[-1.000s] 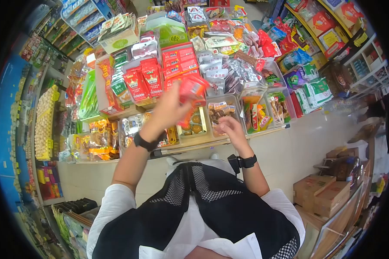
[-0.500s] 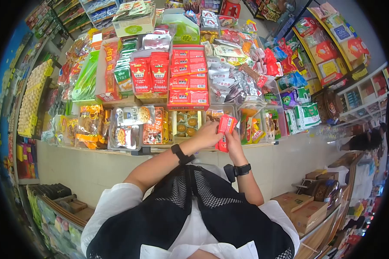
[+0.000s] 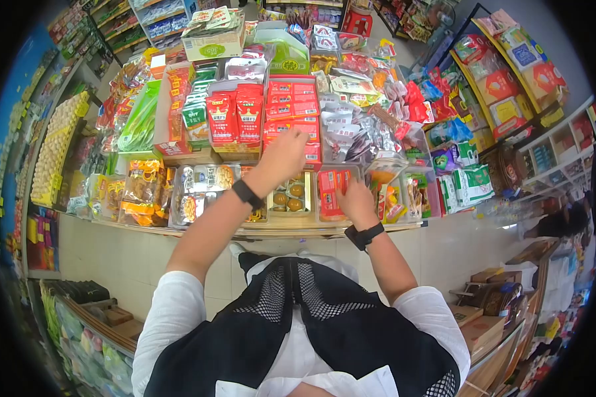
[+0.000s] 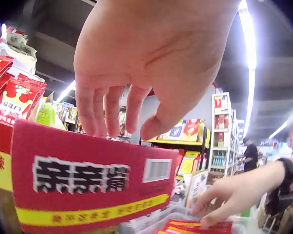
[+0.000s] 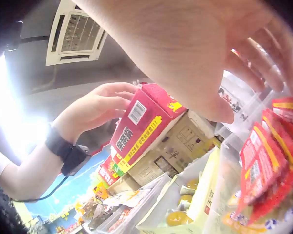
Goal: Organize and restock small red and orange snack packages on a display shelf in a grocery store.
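My left hand (image 3: 286, 155) is over the near part of a red display box (image 3: 312, 155) of red packets. In the left wrist view, its loosely bent fingers (image 4: 114, 114) point down at the rim of the red box (image 4: 88, 178), the tips partly hidden. At a clear bin, my right hand (image 3: 359, 202) rests beside red packets (image 3: 330, 188) lying inside. The right wrist view shows the right hand (image 5: 210, 63) with fingers apart above those packets (image 5: 268, 161); whether it touches them is unclear there.
Brown round items sit in a pale box (image 3: 289, 210) between the hands. Bins of snack packs (image 3: 204, 192) line the table's front edge. Red pouches (image 3: 236, 118) stand left of the red box, silver packs (image 3: 341, 126) to its right. Cartons (image 3: 483, 331) stand lower right.
The red packets that both hands held together now lie in the clear bin. My left hand has moved up and left to the red box; my right hand has let go.
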Available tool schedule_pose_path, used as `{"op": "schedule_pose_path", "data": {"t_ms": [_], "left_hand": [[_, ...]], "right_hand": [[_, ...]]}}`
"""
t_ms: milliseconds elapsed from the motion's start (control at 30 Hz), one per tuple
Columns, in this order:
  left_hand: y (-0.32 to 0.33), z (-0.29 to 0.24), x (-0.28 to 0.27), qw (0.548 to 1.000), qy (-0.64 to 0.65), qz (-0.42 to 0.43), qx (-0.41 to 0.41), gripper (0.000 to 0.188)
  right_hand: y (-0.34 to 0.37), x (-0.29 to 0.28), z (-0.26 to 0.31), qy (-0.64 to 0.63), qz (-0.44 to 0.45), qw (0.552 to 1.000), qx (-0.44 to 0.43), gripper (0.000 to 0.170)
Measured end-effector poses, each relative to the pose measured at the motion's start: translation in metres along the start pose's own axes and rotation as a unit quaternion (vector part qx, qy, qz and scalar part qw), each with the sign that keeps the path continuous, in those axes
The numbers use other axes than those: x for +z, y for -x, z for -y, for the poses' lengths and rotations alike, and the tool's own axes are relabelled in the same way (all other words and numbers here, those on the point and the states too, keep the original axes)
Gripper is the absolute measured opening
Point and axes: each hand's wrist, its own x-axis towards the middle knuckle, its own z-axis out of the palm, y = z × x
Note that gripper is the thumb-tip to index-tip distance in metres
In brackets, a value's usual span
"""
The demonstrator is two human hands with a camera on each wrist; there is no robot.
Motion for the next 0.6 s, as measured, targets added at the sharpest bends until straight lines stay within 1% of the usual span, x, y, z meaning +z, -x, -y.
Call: {"op": "schedule_pose_path", "data": {"t_ms": [33, 67, 100, 133, 167, 233, 267, 300, 333, 367, 400, 433, 500, 567, 600], "left_hand": [[-0.007, 0.007, -0.002, 0.998, -0.032, 0.052, -0.001, 0.035], [-0.012, 0.011, -0.003, 0.998, -0.032, 0.053, 0.001, 0.035], [-0.017, 0.012, -0.006, 0.995, -0.036, 0.097, 0.012, 0.038], [-0.022, 0.014, -0.007, 0.989, -0.040, 0.140, 0.023, 0.041], [-0.028, 0.016, -0.006, 0.988, -0.040, 0.143, 0.028, 0.041], [-0.039, 0.021, -0.003, 0.971, -0.108, 0.204, 0.066, 0.053], [-0.045, 0.022, -0.003, 0.970, -0.107, 0.207, 0.070, 0.053], [-0.049, 0.018, -0.005, 0.964, -0.129, 0.223, 0.059, 0.060], [-0.051, 0.016, -0.005, 0.958, -0.150, 0.240, 0.049, 0.067], [-0.053, 0.015, -0.005, 0.958, -0.148, 0.240, 0.049, 0.067], [-0.055, 0.014, -0.004, 0.953, -0.171, 0.243, 0.052, 0.072], [-0.056, 0.013, -0.004, 0.948, -0.194, 0.246, 0.056, 0.077], [-0.058, 0.012, -0.003, 0.951, -0.189, 0.240, 0.054, 0.079], [-0.058, 0.013, -0.001, 0.953, -0.186, 0.234, 0.052, 0.081], [-0.057, 0.016, 0.001, 0.955, -0.191, 0.219, 0.067, 0.082]], "right_hand": [[-0.002, -0.005, 0.004, -0.002, 0.000, 1.000, 0.002, 0.036], [-0.004, -0.010, 0.006, 0.006, -0.014, 1.000, -0.018, 0.035], [-0.007, -0.014, 0.008, 0.014, -0.028, 0.999, -0.037, 0.035], [-0.011, -0.020, 0.011, 0.013, -0.029, 0.999, -0.032, 0.035], [-0.016, -0.027, 0.014, 0.014, -0.023, 0.999, -0.041, 0.034], [-0.028, -0.036, 0.019, 0.014, -0.018, 0.999, -0.044, 0.033], [-0.036, -0.039, 0.020, -0.003, -0.038, 0.997, -0.062, 0.030], [-0.042, -0.043, 0.022, -0.018, -0.054, 0.995, -0.083, 0.028], [-0.048, -0.048, 0.025, -0.017, -0.052, 0.995, -0.081, 0.028], [-0.055, -0.055, 0.030, -0.046, -0.058, 0.992, -0.102, 0.025], [-0.061, -0.062, 0.035, -0.075, -0.064, 0.987, -0.123, 0.023], [-0.066, -0.068, 0.041, -0.074, -0.064, 0.988, -0.123, 0.023], [-0.074, -0.074, 0.050, -0.088, -0.030, 0.985, -0.148, 0.019], [-0.083, -0.067, 0.052, -0.086, -0.030, 0.982, -0.164, 0.019], [-0.088, -0.065, 0.054, -0.084, -0.030, 0.980, -0.180, 0.018]]}}
